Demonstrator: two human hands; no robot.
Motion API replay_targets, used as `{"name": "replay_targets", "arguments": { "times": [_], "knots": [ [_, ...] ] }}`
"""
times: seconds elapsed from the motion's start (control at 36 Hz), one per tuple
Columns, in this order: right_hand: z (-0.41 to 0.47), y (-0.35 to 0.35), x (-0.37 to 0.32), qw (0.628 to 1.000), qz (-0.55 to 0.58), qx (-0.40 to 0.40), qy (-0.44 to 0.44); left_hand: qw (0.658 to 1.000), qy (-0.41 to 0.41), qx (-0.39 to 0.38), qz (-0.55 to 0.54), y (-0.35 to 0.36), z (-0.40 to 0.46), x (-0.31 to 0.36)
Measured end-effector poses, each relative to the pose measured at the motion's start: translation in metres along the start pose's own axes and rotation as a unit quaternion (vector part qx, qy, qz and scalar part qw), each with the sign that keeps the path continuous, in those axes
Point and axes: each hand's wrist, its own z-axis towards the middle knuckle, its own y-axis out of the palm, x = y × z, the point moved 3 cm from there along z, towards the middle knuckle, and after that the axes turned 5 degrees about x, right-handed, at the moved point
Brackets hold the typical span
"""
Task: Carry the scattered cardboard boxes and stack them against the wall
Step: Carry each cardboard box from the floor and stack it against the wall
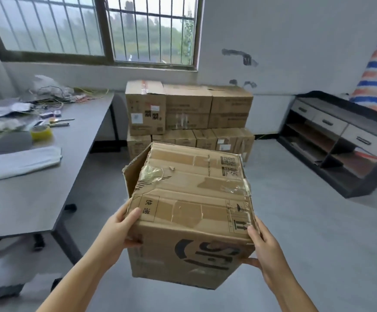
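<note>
At frame centre, a worn box [192, 212], gripped at its near corners by left hand [120, 230] and right hand [263, 251], above grey floor [306, 233]. Behind, stack [188, 113] against white wall [295, 41]; cluttered table [37, 194] at left.

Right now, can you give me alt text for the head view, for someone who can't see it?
Two hands, left hand and right hand, hold a worn cardboard box by its sides above a grey floor. Ahead, a stack of boxes stands against the wall under a barred window, with a cluttered table to the left.

Open floor [295, 199] between table [48, 199] and shelf unit [340, 140].
</note>
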Motion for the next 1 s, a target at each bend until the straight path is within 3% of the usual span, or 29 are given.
{"name": "replay_targets", "arguments": {
  "times": [0.44, 1.0],
  "knots": [
    [0.218, 0.078, -0.080, 0.995, -0.003, -0.094, -0.026, 0.995, 0.039, 0.087, -0.031, 0.030, 0.179, 0.052],
    [0.469, 0.218, -0.189, 0.998, 0.008, -0.056, -0.022, 0.997, 0.045, 0.046, -0.035, 0.044, 0.492, 0.151]
  ]
}}
